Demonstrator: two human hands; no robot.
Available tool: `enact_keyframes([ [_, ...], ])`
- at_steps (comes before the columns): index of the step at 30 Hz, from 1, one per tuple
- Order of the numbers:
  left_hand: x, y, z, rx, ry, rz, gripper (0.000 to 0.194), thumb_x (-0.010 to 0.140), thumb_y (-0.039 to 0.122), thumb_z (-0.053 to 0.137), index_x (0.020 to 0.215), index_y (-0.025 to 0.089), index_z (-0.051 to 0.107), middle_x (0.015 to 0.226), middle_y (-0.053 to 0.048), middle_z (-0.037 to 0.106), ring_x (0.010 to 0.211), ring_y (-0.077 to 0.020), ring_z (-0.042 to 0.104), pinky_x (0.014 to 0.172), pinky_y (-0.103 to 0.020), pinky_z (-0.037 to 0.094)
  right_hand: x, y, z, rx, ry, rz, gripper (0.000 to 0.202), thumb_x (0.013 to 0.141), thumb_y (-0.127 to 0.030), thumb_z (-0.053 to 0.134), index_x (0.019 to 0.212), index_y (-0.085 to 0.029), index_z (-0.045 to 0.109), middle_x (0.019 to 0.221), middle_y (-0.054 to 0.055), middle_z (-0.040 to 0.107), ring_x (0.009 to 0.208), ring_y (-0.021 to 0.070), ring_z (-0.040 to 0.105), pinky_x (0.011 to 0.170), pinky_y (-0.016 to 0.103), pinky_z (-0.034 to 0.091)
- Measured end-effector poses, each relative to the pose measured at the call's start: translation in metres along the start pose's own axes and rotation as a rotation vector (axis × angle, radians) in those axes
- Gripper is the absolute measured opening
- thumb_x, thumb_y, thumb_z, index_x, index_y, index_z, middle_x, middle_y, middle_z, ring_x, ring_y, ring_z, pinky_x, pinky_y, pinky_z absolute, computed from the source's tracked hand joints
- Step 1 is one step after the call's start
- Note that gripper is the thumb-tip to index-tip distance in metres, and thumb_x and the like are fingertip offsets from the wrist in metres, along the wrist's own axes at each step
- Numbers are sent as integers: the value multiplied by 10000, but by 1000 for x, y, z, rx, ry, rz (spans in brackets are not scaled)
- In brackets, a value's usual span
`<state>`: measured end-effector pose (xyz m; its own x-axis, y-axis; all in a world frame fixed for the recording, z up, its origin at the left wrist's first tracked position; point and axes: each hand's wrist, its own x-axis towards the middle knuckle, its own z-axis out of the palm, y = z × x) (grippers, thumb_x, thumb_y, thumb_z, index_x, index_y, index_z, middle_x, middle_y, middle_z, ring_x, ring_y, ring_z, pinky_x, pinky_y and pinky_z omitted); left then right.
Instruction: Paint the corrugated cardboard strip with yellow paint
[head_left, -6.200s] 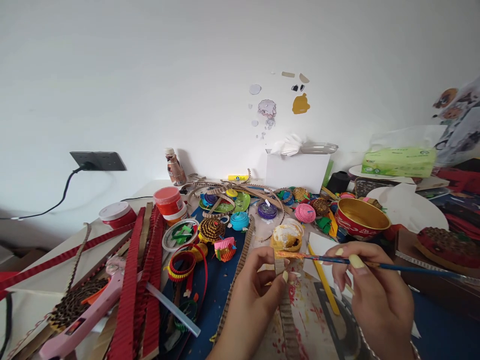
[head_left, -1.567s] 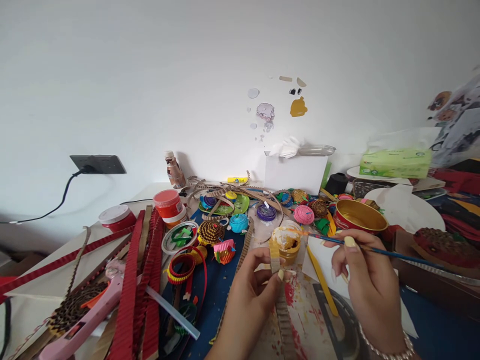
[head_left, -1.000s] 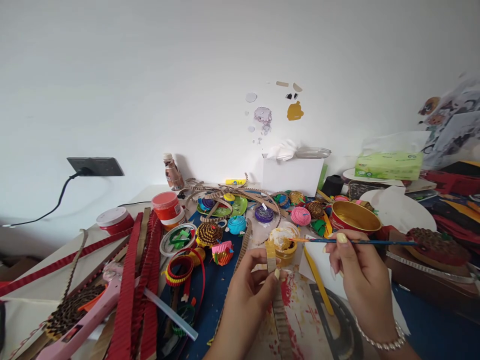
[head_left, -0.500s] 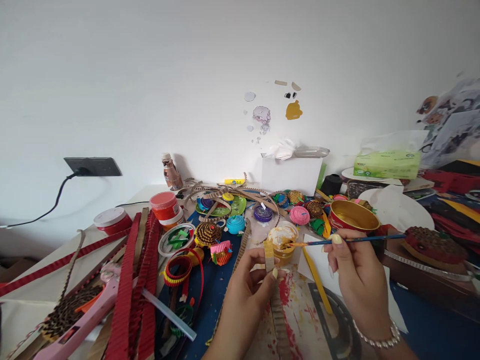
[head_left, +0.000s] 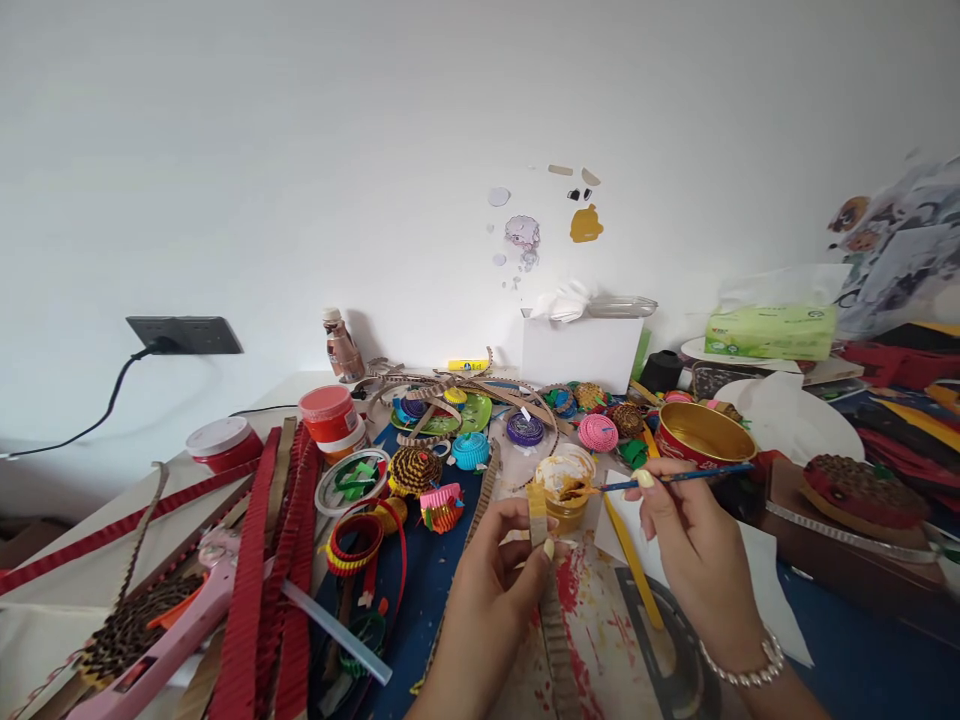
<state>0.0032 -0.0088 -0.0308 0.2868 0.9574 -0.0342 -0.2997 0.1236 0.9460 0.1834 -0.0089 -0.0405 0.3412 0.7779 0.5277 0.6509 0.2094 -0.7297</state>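
Observation:
Pinched upright between the fingers of my left hand (head_left: 504, 572) is a strip of corrugated cardboard (head_left: 538, 508), its upper end yellow and its brown tail running down over the table. My right hand (head_left: 694, 530) grips a blue paintbrush (head_left: 671, 478), held nearly level. The bristles are inside the mouth of a small jar of yellow paint (head_left: 571, 482), whose rim and inside are smeared white and ochre. A yellow strip (head_left: 634, 565) lies beneath my right hand, beside white paper.
Coiled paper pieces such as a pink one (head_left: 598, 432) and a blue one (head_left: 470, 450) spread behind the jar. A red tin (head_left: 705, 437) stands right. Red corrugated strips (head_left: 247, 590) and a pink glue gun (head_left: 172, 640) occupy the left. White box (head_left: 581, 352) by the wall.
The brush has dipped deeper into the paint jar, its handle end shifting left and slightly up. My right hand moved left with it; my left hand has stayed nearly still.

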Motion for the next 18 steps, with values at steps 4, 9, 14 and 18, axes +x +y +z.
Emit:
enact_keyframes([
  [4, -1, 1, 2, -9, 11, 10, 118, 761, 197, 650, 859, 202, 586, 878, 15, 627, 740, -116, 628, 650, -201, 469, 0, -1, 1, 4, -18, 4, 238, 885, -411, 414, 906, -212, 542, 543, -20, 540, 466, 150, 521, 500, 265, 425],
  [9, -1, 1, 1, 18, 12, 2, 126, 764, 217, 640, 874, 203, 578, 897, 10, 627, 759, -136, 628, 662, -217, 475, 0, -4, 1, -2, -46, -10, 238, 893, -410, 408, 908, -218, 548, 527, -31, 513, 474, 145, 533, 492, 245, 420],
  [14, -1, 2, 1, 19, 9, -4, 122, 772, 208, 633, 874, 201, 566, 907, 3, 622, 744, -117, 622, 661, -208, 470, 0, -3, 1, -2, -73, -13, 242, 896, -409, 406, 924, -208, 539, 525, -36, 525, 464, 140, 530, 479, 239, 410],
  [18, -2, 5, 3, 14, 17, -4, 132, 757, 191, 646, 869, 195, 575, 904, -1, 632, 729, -114, 625, 649, -203, 475, 0, 0, 3, 17, -110, 26, 253, 889, -412, 410, 927, -202, 545, 537, -27, 540, 467, 146, 534, 481, 248, 413],
])
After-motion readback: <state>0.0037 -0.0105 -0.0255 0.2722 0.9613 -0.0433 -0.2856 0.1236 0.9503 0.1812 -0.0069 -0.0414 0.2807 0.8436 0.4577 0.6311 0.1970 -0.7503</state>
